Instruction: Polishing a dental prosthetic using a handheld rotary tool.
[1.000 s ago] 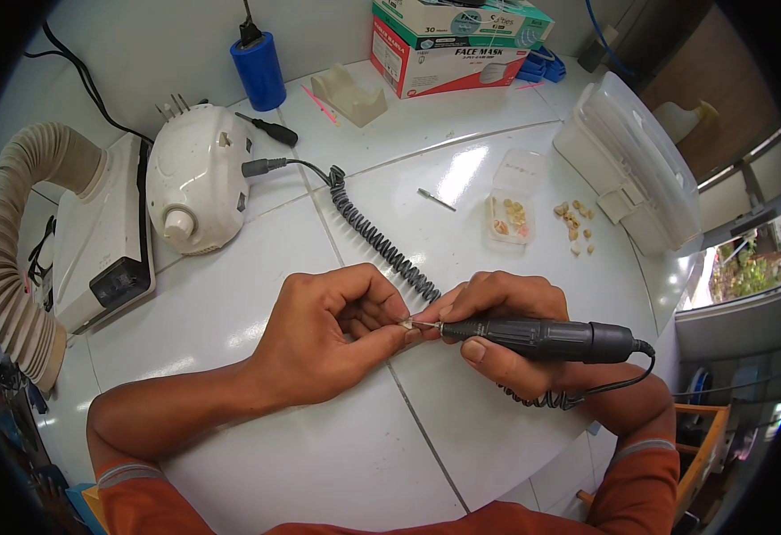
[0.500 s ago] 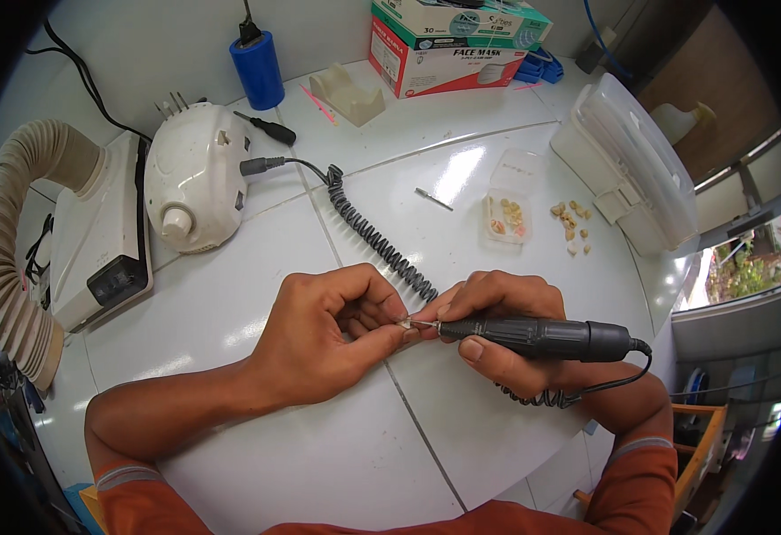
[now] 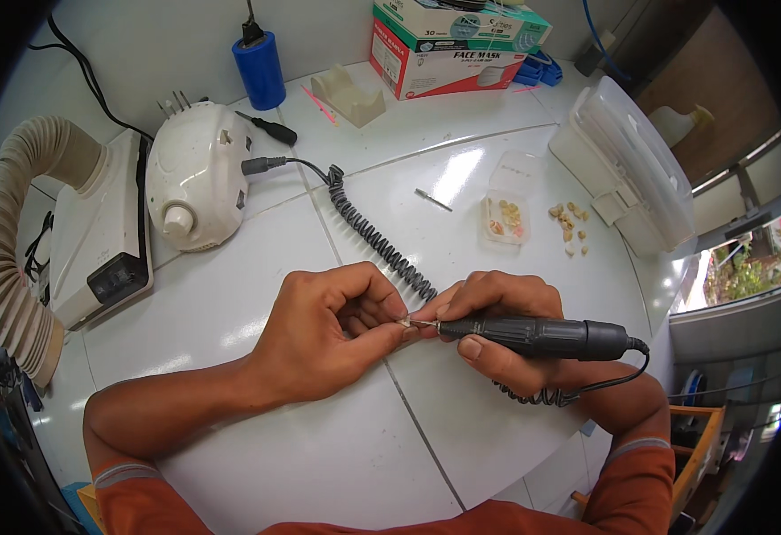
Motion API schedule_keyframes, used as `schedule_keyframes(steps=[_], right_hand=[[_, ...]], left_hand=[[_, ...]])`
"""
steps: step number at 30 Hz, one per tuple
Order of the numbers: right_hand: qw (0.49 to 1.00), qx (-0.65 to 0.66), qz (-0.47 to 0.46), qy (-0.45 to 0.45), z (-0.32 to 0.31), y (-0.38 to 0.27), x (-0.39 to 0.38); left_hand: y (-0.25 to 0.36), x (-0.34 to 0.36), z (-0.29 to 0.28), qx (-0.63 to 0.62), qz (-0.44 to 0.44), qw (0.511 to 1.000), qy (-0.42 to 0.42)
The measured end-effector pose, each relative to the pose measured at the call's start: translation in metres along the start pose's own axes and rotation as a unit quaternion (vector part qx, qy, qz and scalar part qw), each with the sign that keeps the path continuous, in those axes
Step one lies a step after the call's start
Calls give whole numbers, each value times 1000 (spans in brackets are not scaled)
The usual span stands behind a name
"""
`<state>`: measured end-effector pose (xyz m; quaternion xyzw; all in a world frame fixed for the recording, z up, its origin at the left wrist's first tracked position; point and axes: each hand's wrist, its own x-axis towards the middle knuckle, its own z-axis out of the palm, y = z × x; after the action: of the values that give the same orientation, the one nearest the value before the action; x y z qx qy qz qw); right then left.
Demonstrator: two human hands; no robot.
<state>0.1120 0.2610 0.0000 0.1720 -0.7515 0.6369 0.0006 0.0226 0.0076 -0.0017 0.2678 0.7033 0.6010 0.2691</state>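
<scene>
My left hand [image 3: 315,334] pinches a small whitish, tooth-like piece [image 3: 406,323] between thumb and fingertips; most of it is hidden by the fingers. From the other side, my right hand [image 3: 506,294] grips a black rotary handpiece [image 3: 551,339] like a pen. Its thin metal bit [image 3: 424,324] points left and meets the piece, or nearly so. The fingertips of both hands come together there. A coiled black cord [image 3: 377,241] runs from a white control unit [image 3: 196,174] and passes behind my right hand to the handpiece's rear end.
A small clear lidded box [image 3: 505,218] holds yellowish pieces, with several more tooth-like pieces [image 3: 569,223] beside it. A loose metal bit [image 3: 433,200] lies nearby. Around the white tiled table stand a ribbed hose [image 3: 7,223], blue cylinder [image 3: 258,71], mask boxes [image 3: 444,67] and plastic case [image 3: 618,169].
</scene>
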Motion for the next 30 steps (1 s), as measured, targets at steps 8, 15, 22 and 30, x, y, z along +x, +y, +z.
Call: schedule_keyframes(steps=[8, 15, 22, 30], right_hand=[[1000, 0, -12, 7, 2, 3, 0], [1000, 0, 1, 5, 0, 1, -1], [999, 2, 14, -36, -3, -6, 1], [999, -5, 8, -35, -4, -4, 0]], left_hand=[[2, 0, 0, -6, -5, 1000, -1], [1, 1, 0, 8, 3, 1000, -7], [0, 0, 0, -3, 1, 1000, -3], [1, 1, -1, 5, 6, 1000, -4]])
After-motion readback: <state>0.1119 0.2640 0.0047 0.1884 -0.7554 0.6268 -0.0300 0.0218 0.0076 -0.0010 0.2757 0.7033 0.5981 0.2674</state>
